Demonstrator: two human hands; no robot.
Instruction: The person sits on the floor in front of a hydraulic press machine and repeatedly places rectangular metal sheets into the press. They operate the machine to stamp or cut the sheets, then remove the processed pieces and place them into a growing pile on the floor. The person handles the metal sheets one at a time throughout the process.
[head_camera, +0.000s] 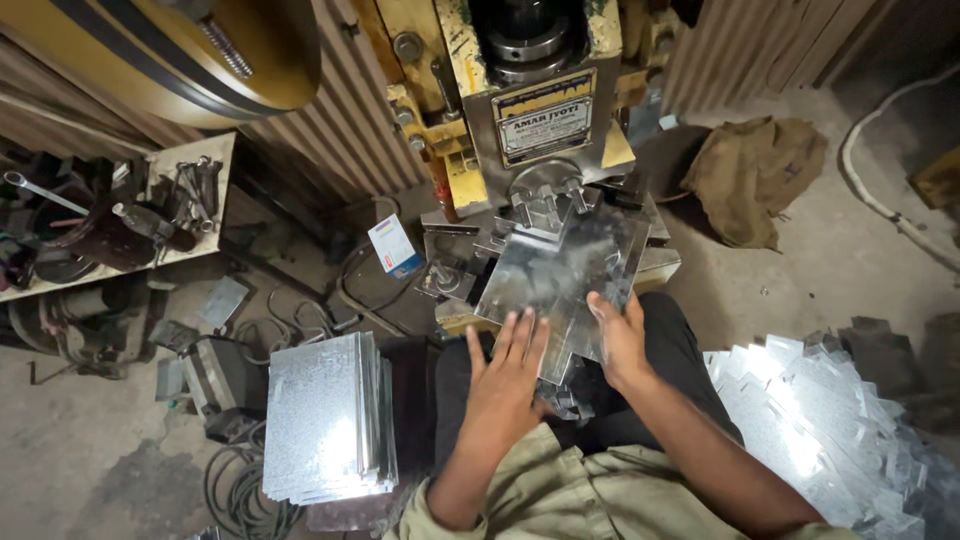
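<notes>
Head view: the thin, shiny galvanised steel sheet with notched corners lies at the frame's centre, on the bed of the yellow-and-grey power press, which stands at twelve o'clock. The left hand rests flat on the sheet's near edge with fingers spread; the right hand grips its edge at four o'clock, fingers curled against it, though how tightly they pinch I cannot tell.

The risks, as I judge them: the cut edges look sharp and could slice a bare palm if the slick sheet slips, and both hands sit close to the press tooling.

A neat stack of flat, speckled rectangular metal blanks stands at eight o'clock; a loose, glaring heap of notched cut pieces spreads at four o'clock on the dusty concrete floor.
</notes>
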